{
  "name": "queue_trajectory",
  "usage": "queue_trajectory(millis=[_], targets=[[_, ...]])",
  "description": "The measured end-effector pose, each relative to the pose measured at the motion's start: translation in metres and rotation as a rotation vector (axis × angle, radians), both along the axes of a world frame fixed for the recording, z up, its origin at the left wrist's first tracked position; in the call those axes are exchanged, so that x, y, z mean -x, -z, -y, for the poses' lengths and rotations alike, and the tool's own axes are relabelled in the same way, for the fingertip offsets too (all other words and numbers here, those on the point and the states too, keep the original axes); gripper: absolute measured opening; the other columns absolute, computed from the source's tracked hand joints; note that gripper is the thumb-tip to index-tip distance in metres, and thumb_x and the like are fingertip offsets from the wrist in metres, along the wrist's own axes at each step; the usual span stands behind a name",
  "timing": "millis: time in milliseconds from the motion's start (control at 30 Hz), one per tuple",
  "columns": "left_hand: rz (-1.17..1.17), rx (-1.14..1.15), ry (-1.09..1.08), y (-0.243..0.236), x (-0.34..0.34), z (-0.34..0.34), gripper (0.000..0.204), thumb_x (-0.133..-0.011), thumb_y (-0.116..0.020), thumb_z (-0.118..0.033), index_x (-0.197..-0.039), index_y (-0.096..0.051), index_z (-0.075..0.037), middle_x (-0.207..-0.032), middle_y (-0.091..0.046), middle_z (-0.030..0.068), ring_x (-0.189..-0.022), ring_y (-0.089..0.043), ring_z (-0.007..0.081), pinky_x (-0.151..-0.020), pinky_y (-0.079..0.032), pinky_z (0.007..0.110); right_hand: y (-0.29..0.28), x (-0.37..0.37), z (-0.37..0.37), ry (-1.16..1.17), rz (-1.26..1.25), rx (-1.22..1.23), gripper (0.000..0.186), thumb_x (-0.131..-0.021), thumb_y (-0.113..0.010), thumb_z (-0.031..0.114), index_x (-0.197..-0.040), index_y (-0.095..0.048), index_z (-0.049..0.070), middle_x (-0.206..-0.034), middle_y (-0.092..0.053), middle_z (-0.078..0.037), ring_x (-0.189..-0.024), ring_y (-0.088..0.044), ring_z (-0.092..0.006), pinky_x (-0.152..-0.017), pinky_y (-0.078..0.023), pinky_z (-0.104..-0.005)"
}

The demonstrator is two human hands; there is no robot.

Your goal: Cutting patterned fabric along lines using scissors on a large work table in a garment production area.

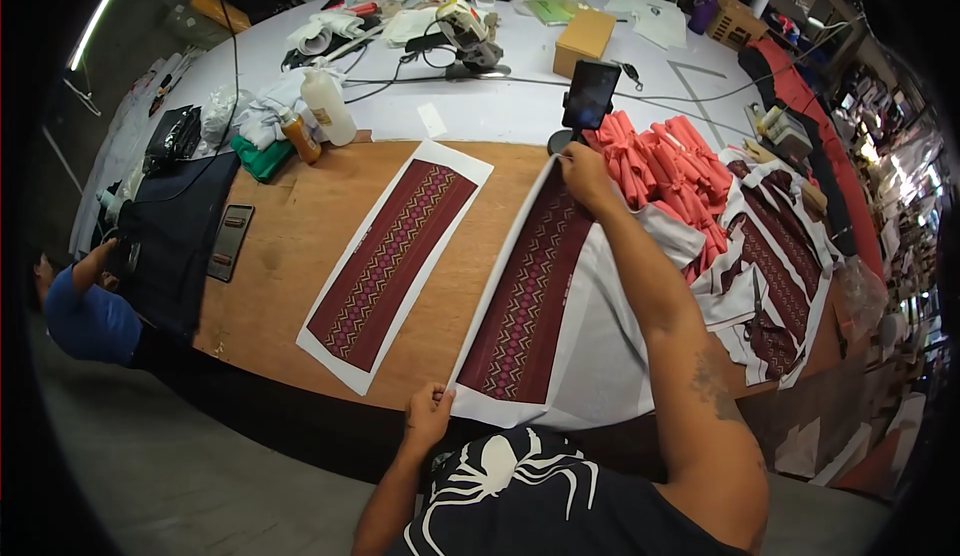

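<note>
A white cloth with a maroon patterned panel (525,306) lies lengthwise before me, its left edge pulled straight. My left hand (429,417) pinches the near left corner at the table's front. At the far end of that same edge, my right hand (586,178) has its fingers closed on the cloth. More of the white cloth spreads under my right forearm. To the left, apart from both hands, a separate white-bordered strip with the same maroon pattern (392,266) rests flat on the wooden board (270,301).
Coral fabric bundles (665,171) and patterned scraps (775,256) with dark scissors (757,296) are piled right. A phone on a stand (590,96) stands beyond my right hand. Farther off are a plastic bottle (328,106), a cutting machine (470,36) and a box (584,41). A person (95,306) is at left.
</note>
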State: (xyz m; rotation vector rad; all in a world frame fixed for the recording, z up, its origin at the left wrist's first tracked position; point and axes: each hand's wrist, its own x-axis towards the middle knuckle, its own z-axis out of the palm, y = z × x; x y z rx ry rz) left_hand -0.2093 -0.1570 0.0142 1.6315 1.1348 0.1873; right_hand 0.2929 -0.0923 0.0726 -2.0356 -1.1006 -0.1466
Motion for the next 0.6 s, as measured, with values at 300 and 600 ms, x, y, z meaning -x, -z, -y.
queue_trajectory(millis=[300,600], targets=[[0.101,0.17,-0.076,0.003,0.019,-0.024,0.017,-0.091,-0.068,-0.01,-0.101,-0.063,0.003,-0.08,-0.067,0.0056,-0.068,-0.062,0.0082,-0.058,-0.051,0.022,0.034,0.026,-0.087,-0.285,0.044,0.162,0.017,-0.088,-0.061,0.008,-0.103,-0.064,0.0,-0.111,-0.064,-0.023,-0.102,-0.061,-0.0414,-0.087,-0.049,-0.0465],[0.162,0.407,0.025,0.005,0.029,-0.052,0.021,-0.093,-0.066,-0.008,-0.107,-0.059,0.006,-0.085,-0.066,0.0041,-0.073,-0.059,0.0062,-0.065,-0.046,0.019,0.072,0.103,0.162,0.205,-0.01,0.106,0.041,-0.087,-0.068,0.018,-0.12,-0.059,-0.005,-0.118,-0.061,-0.025,-0.112,-0.058,-0.0395,-0.098,-0.045,-0.0442]])
